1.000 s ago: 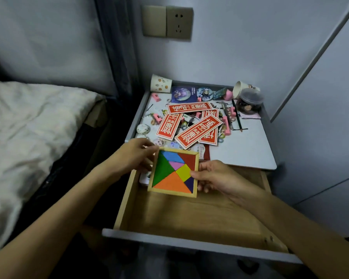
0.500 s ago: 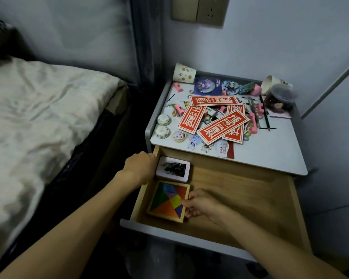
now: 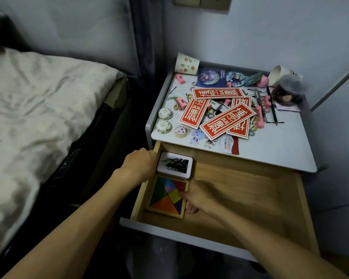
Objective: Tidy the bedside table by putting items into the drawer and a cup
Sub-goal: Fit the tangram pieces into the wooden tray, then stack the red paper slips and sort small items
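The drawer of the bedside unit stands pulled out, its pale wooden floor mostly bare. A tangram puzzle in a wooden frame lies flat in the front left corner, close against the left wall. Just behind it, touching or nearly touching its far edge, sits a white card box with a dark picture on top.

The left hand is at the drawer's left wall, beside the card box. Its fingers are curled down over the top of that wall, the tips hidden, so it grips the wall. The right hand lies low inside the drawer, blurred by motion. Its fingertips touch the right side of the puzzle at the yellow piece, and one digit shows beside the frame's right edge. The fingers are loosely bent; whether they pinch the frame or only rest on it cannot be told through the blur.

On the counter above are scattered red printed cards, two round tins, a pencil and a clear lidded jar. A patterned paper cup stands at the back left corner, and another cup lies tipped at the back right. A bed is to the left.
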`<action>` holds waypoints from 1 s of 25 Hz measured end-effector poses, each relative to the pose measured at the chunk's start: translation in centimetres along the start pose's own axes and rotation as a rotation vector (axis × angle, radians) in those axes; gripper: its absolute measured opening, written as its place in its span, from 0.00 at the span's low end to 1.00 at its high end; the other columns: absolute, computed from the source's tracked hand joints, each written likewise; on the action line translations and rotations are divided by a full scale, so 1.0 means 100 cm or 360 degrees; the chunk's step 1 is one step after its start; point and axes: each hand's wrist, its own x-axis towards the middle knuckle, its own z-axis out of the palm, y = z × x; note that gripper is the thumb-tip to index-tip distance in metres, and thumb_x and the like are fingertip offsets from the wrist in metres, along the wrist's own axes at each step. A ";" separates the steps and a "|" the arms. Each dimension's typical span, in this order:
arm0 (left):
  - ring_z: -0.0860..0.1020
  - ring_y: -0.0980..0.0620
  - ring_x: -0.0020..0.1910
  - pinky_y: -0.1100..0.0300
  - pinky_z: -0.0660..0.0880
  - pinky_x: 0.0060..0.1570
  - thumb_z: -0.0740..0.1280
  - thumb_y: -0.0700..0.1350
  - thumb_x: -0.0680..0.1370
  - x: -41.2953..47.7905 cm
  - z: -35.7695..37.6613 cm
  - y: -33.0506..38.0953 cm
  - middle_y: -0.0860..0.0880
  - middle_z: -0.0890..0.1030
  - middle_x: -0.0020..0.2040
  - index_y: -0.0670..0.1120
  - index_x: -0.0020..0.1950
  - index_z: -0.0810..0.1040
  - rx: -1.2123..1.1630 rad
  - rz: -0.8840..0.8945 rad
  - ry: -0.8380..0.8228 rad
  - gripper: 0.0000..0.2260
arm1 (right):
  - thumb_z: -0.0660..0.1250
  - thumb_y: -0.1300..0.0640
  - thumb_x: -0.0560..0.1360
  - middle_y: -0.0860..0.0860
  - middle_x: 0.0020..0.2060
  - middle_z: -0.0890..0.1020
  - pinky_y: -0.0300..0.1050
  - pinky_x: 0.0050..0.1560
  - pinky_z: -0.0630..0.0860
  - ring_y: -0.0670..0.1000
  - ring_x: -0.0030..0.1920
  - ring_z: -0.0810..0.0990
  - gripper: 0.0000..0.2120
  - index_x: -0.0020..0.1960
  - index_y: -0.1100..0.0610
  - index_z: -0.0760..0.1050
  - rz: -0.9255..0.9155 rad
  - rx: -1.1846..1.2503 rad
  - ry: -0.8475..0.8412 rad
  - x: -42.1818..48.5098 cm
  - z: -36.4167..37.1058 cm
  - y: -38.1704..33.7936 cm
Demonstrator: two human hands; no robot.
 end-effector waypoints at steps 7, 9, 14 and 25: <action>0.82 0.46 0.47 0.52 0.81 0.47 0.61 0.39 0.78 0.001 0.001 0.000 0.45 0.82 0.47 0.44 0.45 0.74 0.0019 0.0032 -0.0020 0.04 | 0.65 0.53 0.80 0.53 0.28 0.80 0.35 0.24 0.72 0.44 0.22 0.76 0.12 0.41 0.58 0.73 -0.0031 -0.0151 0.0059 -0.003 -0.003 -0.003; 0.82 0.46 0.47 0.52 0.80 0.48 0.61 0.41 0.79 -0.001 -0.001 0.002 0.45 0.82 0.48 0.44 0.50 0.76 0.0051 -0.0047 -0.0028 0.04 | 0.64 0.53 0.80 0.53 0.28 0.79 0.34 0.23 0.72 0.45 0.22 0.76 0.11 0.43 0.58 0.74 -0.0052 -0.0176 0.0047 -0.004 -0.006 -0.004; 0.80 0.44 0.46 0.55 0.75 0.42 0.61 0.50 0.80 -0.010 -0.017 0.001 0.46 0.78 0.47 0.46 0.48 0.73 -0.0084 -0.0252 0.0299 0.08 | 0.64 0.52 0.80 0.52 0.30 0.78 0.35 0.25 0.72 0.45 0.25 0.75 0.11 0.40 0.51 0.69 -0.0187 -0.0123 0.0102 -0.030 -0.036 -0.009; 0.80 0.54 0.45 0.60 0.76 0.40 0.68 0.47 0.79 0.002 -0.102 0.048 0.49 0.82 0.51 0.46 0.58 0.78 -0.1737 0.0126 0.0551 0.10 | 0.71 0.49 0.75 0.49 0.51 0.81 0.45 0.48 0.76 0.48 0.49 0.80 0.12 0.56 0.53 0.77 -0.0507 -0.0244 0.1126 -0.064 -0.191 -0.030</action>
